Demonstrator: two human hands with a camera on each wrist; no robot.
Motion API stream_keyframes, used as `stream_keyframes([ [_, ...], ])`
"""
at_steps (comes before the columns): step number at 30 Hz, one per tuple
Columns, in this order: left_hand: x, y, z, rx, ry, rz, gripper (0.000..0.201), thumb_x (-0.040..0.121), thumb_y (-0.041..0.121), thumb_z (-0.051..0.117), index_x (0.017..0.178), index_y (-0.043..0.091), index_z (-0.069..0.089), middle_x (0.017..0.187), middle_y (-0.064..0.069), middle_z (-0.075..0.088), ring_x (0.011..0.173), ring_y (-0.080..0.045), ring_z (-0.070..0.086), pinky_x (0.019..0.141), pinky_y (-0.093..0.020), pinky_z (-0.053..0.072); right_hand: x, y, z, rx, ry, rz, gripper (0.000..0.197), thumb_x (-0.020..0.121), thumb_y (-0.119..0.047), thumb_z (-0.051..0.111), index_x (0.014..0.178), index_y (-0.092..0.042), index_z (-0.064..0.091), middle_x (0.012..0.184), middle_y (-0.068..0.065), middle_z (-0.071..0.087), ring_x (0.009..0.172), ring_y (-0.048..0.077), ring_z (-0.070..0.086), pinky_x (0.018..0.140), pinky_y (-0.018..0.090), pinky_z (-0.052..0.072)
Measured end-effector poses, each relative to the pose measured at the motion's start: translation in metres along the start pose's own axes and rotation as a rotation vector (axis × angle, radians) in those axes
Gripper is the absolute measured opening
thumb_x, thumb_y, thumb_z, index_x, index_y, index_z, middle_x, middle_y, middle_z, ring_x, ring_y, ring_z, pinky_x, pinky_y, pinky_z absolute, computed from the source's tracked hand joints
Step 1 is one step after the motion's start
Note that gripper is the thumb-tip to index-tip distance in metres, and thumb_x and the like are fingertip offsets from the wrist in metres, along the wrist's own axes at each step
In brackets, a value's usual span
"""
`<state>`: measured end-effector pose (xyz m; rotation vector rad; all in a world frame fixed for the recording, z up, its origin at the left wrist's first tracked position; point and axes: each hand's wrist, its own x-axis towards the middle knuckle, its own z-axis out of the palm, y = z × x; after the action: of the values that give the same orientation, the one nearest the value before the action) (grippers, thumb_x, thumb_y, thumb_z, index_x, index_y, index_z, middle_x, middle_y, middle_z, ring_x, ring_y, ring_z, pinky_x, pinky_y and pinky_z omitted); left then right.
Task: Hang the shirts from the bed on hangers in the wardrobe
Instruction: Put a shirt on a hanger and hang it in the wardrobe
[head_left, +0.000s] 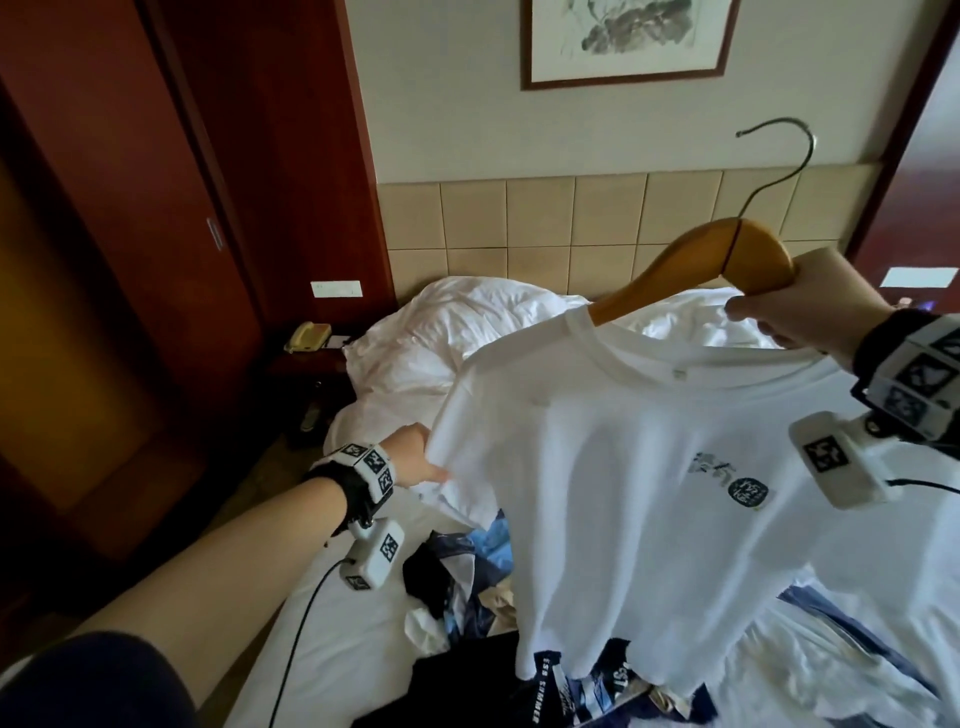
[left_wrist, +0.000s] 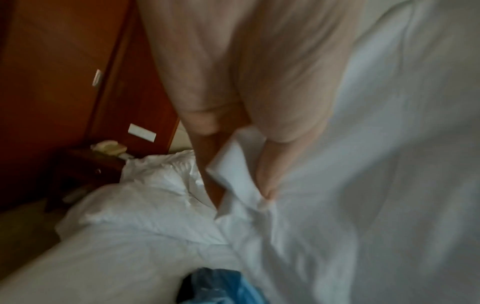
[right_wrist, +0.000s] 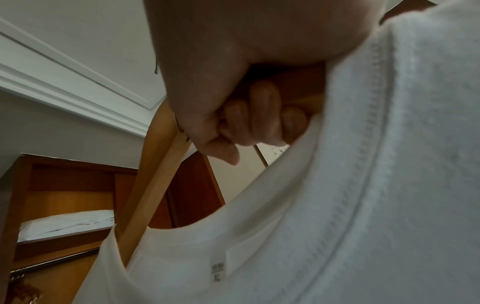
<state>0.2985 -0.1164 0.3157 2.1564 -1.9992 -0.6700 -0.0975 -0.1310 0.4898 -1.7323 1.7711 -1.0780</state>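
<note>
Above the bed (head_left: 322, 639), a white shirt (head_left: 623, 493) hangs off the mattress with one arm of a wooden hanger (head_left: 727, 260) pushed in through its collar. Clenched around the hanger's other arm is the right hand (head_left: 800, 306), its fingers (right_wrist: 262, 115) curled under the wood. At the shirt's left edge, the left hand (head_left: 415, 457) pinches the sleeve. More shirts (head_left: 467, 587) lie heaped on the bed below; the wardrobe (head_left: 130, 260) stands beyond the bed's left edge.
</note>
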Motion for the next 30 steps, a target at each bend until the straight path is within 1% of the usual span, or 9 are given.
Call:
stream_keyframes([
  [4, -0.003, -0.003, -0.003, 0.139, 0.019, -0.027, 0.027, 0.084, 0.021, 0.073, 0.102, 0.003, 0.063, 0.107, -0.015, 0.069, 0.093, -0.028, 0.065, 0.071, -0.026, 0.043, -0.003, 0.007, 0.003, -0.046, -0.007, 0.018, 0.023, 0.075, -0.011, 0.077, 0.064, 0.000, 0.059, 0.056, 0.013, 0.056, 0.051, 0.022, 0.048, 0.059, 0.032, 0.042],
  [7, -0.006, 0.005, -0.015, 0.090, 0.051, 0.060, 0.014, 0.085, 0.014, 0.071, 0.088, 0.014, 0.057, 0.097, -0.006, 0.068, 0.079, -0.015, 0.058, 0.072, -0.021, 0.039, -0.005, 0.009, 0.005, -0.045, -0.007, 0.037, 0.022, 0.074, -0.014, 0.075, 0.065, -0.001, 0.060, 0.056, 0.013, 0.056, 0.054, 0.023, 0.050, 0.063, 0.036, 0.043],
  [10, -0.004, 0.024, -0.033, -0.171, 0.096, 0.265, 0.064, 0.075, 0.014, 0.072, 0.134, 0.022, 0.049, 0.128, 0.002, 0.057, 0.117, -0.012, 0.053, 0.097, -0.024, 0.042, -0.006, 0.006, 0.009, -0.044, -0.004, 0.049, 0.020, 0.075, -0.011, 0.075, 0.067, -0.002, 0.059, 0.055, 0.011, 0.056, 0.052, 0.022, 0.050, 0.060, 0.034, 0.044],
  [13, -0.009, 0.061, -0.055, -0.295, 0.262, 0.465, 0.083, 0.075, 0.024, 0.076, 0.147, 0.031, 0.035, 0.142, 0.008, 0.046, 0.131, -0.005, 0.041, 0.104, -0.018, 0.031, -0.011, -0.002, 0.017, -0.083, -0.016, 0.022, 0.022, 0.078, -0.013, 0.074, 0.066, -0.005, 0.057, 0.053, 0.006, 0.054, 0.046, 0.019, 0.048, 0.050, 0.022, 0.040],
  [16, -0.019, 0.111, -0.070, -0.277, 0.431, 0.583, 0.067, 0.077, 0.037, 0.079, 0.137, 0.029, 0.050, 0.123, 0.011, 0.058, 0.117, -0.004, 0.052, 0.099, -0.021, 0.041, -0.018, -0.014, 0.026, -0.137, -0.046, 0.000, 0.026, 0.080, -0.017, 0.072, 0.062, -0.009, 0.054, 0.051, 0.002, 0.051, 0.044, 0.015, 0.045, 0.039, 0.017, 0.035],
  [19, -0.026, 0.150, -0.069, -0.178, 0.525, 0.546, 0.038, 0.078, 0.043, 0.079, 0.109, 0.027, 0.063, 0.096, 0.012, 0.065, 0.094, -0.010, 0.062, 0.085, -0.028, 0.051, -0.016, -0.026, 0.036, -0.082, -0.078, -0.025, 0.025, 0.075, -0.016, 0.075, 0.062, -0.007, 0.055, 0.056, 0.007, 0.053, 0.050, 0.023, 0.049, 0.053, 0.026, 0.041],
  [24, -0.036, 0.178, -0.073, -0.056, 0.737, 0.384, 0.023, 0.085, 0.046, 0.065, 0.075, 0.028, 0.055, 0.065, 0.011, 0.055, 0.071, -0.019, 0.061, 0.066, -0.029, 0.047, -0.014, -0.046, 0.045, -0.065, -0.151, -0.073, 0.022, 0.074, -0.017, 0.077, 0.068, -0.005, 0.060, 0.061, 0.010, 0.057, 0.053, 0.022, 0.052, 0.056, 0.032, 0.044],
  [27, -0.046, 0.177, -0.085, -0.017, 0.743, 0.289, 0.020, 0.089, 0.032, 0.056, 0.080, 0.019, 0.068, 0.068, 0.003, 0.062, 0.070, -0.025, 0.064, 0.063, -0.029, 0.049, -0.011, -0.055, 0.051, -0.074, -0.201, -0.129, 0.026, 0.076, -0.016, 0.077, 0.065, -0.007, 0.056, 0.059, 0.007, 0.055, 0.047, 0.018, 0.049, 0.049, 0.024, 0.040],
  [30, -0.061, 0.165, -0.098, 0.051, 0.816, 0.241, 0.018, 0.091, 0.028, 0.057, 0.095, 0.019, 0.072, 0.067, 0.008, 0.049, 0.069, -0.019, 0.050, 0.066, -0.025, 0.039, -0.012, -0.064, 0.058, -0.152, -0.251, -0.263, 0.033, 0.078, -0.027, 0.079, 0.061, -0.016, 0.053, 0.053, -0.003, 0.054, 0.041, 0.005, 0.048, 0.043, 0.016, 0.035],
])
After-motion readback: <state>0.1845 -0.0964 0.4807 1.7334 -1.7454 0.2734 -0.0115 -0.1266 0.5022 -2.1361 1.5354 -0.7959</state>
